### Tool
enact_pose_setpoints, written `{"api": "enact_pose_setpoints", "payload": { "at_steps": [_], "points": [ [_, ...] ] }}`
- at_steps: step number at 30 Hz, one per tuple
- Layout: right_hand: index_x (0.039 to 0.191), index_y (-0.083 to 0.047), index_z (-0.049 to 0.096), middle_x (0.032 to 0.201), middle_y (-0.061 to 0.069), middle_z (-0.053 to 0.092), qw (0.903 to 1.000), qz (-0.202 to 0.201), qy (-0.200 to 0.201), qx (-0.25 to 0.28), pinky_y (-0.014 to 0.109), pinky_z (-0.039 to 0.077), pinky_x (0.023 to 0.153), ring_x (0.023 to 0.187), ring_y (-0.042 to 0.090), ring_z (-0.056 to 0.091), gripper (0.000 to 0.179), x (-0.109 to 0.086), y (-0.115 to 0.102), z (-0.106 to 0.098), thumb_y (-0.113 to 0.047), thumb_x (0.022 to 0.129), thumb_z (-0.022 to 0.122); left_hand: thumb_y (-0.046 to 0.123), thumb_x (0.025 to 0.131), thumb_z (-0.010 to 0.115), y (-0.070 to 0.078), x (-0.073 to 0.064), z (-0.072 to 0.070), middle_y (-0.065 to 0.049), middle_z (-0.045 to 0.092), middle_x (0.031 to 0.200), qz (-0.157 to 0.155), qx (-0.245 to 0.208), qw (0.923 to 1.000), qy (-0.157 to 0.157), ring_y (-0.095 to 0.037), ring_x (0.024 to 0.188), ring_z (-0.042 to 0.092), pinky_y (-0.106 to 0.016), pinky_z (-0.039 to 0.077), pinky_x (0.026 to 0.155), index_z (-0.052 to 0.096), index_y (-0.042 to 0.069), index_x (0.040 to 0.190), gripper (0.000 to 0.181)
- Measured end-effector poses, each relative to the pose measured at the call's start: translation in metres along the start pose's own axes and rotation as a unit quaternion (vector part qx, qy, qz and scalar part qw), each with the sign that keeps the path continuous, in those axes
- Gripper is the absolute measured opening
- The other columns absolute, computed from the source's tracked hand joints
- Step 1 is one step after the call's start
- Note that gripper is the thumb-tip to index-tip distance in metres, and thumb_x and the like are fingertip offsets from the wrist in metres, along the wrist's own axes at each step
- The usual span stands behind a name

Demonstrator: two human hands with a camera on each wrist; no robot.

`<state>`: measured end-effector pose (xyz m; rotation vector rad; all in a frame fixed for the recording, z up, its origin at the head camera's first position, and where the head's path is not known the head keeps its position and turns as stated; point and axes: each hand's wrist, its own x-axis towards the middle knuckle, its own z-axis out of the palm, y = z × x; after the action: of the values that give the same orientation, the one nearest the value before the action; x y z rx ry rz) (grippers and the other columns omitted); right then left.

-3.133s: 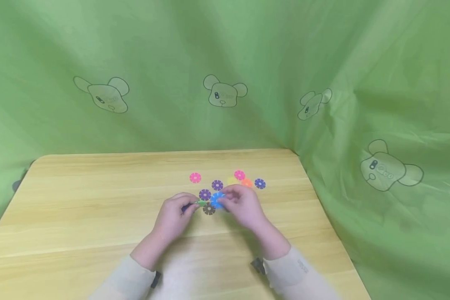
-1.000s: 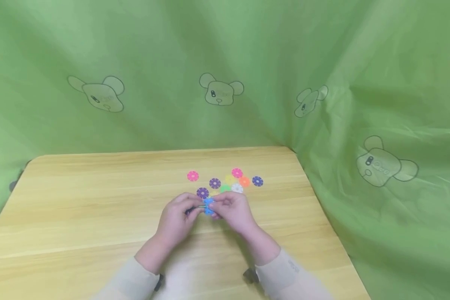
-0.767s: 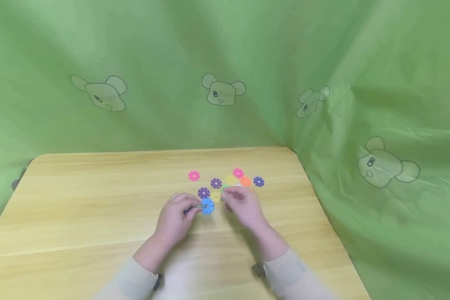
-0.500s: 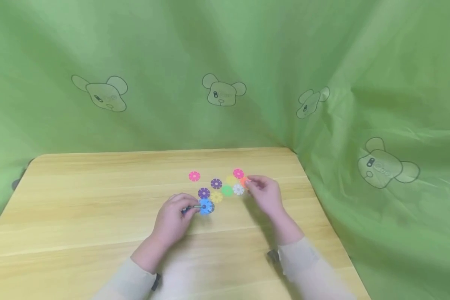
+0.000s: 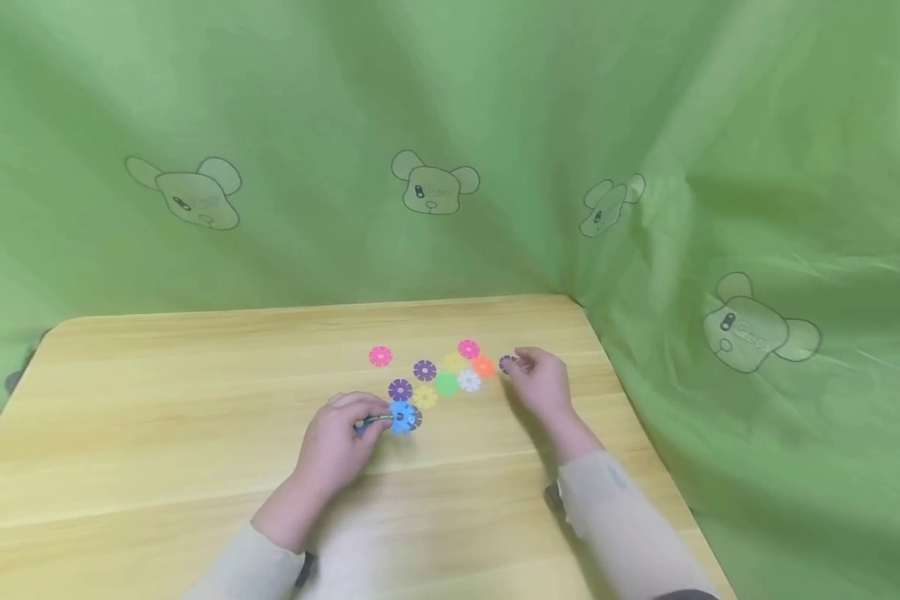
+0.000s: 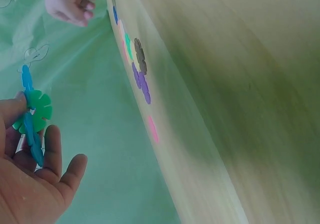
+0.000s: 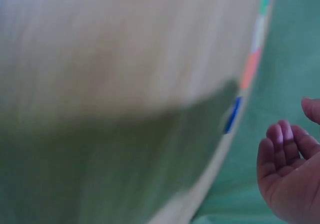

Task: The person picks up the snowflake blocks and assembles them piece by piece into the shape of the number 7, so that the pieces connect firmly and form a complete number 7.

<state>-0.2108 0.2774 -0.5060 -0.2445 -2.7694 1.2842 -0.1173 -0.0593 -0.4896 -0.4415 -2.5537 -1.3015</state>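
Note:
Between thumb and fingers, my left hand (image 5: 337,437) pinches a few joined snowflake discs, held above the table. A light blue disc (image 5: 402,417) sticks out at the right end; the left wrist view shows a green disc (image 6: 41,108) slotted between blue ones. Beneath the light blue disc, a dark brown disc (image 5: 417,418) is partly covered. My right hand (image 5: 543,383) hovers at the right of the group, fingers loosely bent and thumb apart, holding nothing. Just by its fingertips lies a dark blue disc (image 5: 506,364), partly hidden in the head view and flat on the table in the right wrist view (image 7: 232,115).
Loose discs lie on the wooden table (image 5: 195,450): two pink, two purple (image 5: 424,371), two yellow (image 5: 424,397), a green (image 5: 447,383), a white (image 5: 469,380) and an orange one (image 5: 483,365). A green curtain (image 5: 307,208) hangs behind and at the right.
My right hand brought a light blue disc against the piece in my left hand and let go of it there. It then moved right, past the orange disc, to the dark blue one.

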Motion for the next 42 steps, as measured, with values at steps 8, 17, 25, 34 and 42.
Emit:
{"api": "enact_pose_setpoints", "payload": {
  "at_steps": [8, 17, 25, 34, 42],
  "points": [
    [0.144, 0.005, 0.057, 0.137, 0.029, 0.061, 0.9954, 0.019, 0.000, -0.094, 0.060, 0.047, 0.110, 0.125, 0.047, 0.060, 0.055, 0.017, 0.021, 0.000, -0.028, 0.103, 0.069, 0.009, 0.089, 0.085, -0.001, 0.000, 0.001, -0.001, 0.078, 0.111, -0.008, -0.001, 0.9999, -0.007, -0.025, 0.108, 0.070, -0.047, 0.057, 0.098, 0.081, 0.009, 0.101, 0.013],
    [0.142, 0.009, 0.057, 0.141, 0.032, 0.059, 0.9901, 0.012, -0.025, -0.138, 0.060, 0.043, 0.114, 0.132, 0.049, 0.056, 0.060, 0.028, 0.022, 0.004, -0.033, 0.101, 0.072, 0.010, 0.089, 0.085, -0.001, 0.001, -0.001, -0.001, 0.078, 0.111, -0.013, -0.001, 0.9999, -0.008, -0.025, 0.108, 0.070, -0.047, 0.057, 0.098, 0.081, 0.009, 0.101, 0.013],
    [0.142, 0.010, 0.057, 0.143, 0.033, 0.057, 0.9831, 0.028, -0.057, -0.172, 0.059, 0.040, 0.116, 0.134, 0.051, 0.054, 0.062, 0.034, 0.022, 0.009, -0.032, 0.099, 0.074, 0.009, 0.088, 0.086, -0.003, 0.001, 0.000, -0.001, 0.078, 0.110, -0.005, -0.005, 1.0000, 0.000, -0.024, 0.107, 0.071, -0.047, 0.057, 0.098, 0.081, 0.009, 0.100, 0.013],
    [0.137, 0.009, 0.062, 0.138, 0.032, 0.061, 0.9792, 0.042, -0.067, -0.187, 0.060, 0.043, 0.114, 0.129, 0.050, 0.057, 0.055, 0.039, 0.021, 0.011, -0.029, 0.099, 0.074, 0.009, 0.088, 0.086, -0.004, 0.001, -0.001, -0.002, 0.078, 0.110, -0.007, -0.001, 1.0000, -0.002, -0.026, 0.108, 0.071, -0.048, 0.057, 0.100, 0.080, 0.009, 0.100, 0.012],
    [0.131, 0.010, 0.063, 0.129, 0.031, 0.064, 0.9816, 0.048, -0.057, -0.176, 0.059, 0.046, 0.110, 0.122, 0.049, 0.060, 0.051, 0.041, 0.021, 0.012, -0.027, 0.097, 0.077, 0.009, 0.089, 0.086, -0.004, 0.002, 0.000, -0.001, 0.077, 0.110, -0.014, 0.002, 0.9998, -0.012, -0.025, 0.108, 0.071, -0.047, 0.057, 0.099, 0.080, 0.010, 0.099, 0.011]
  ]
}}
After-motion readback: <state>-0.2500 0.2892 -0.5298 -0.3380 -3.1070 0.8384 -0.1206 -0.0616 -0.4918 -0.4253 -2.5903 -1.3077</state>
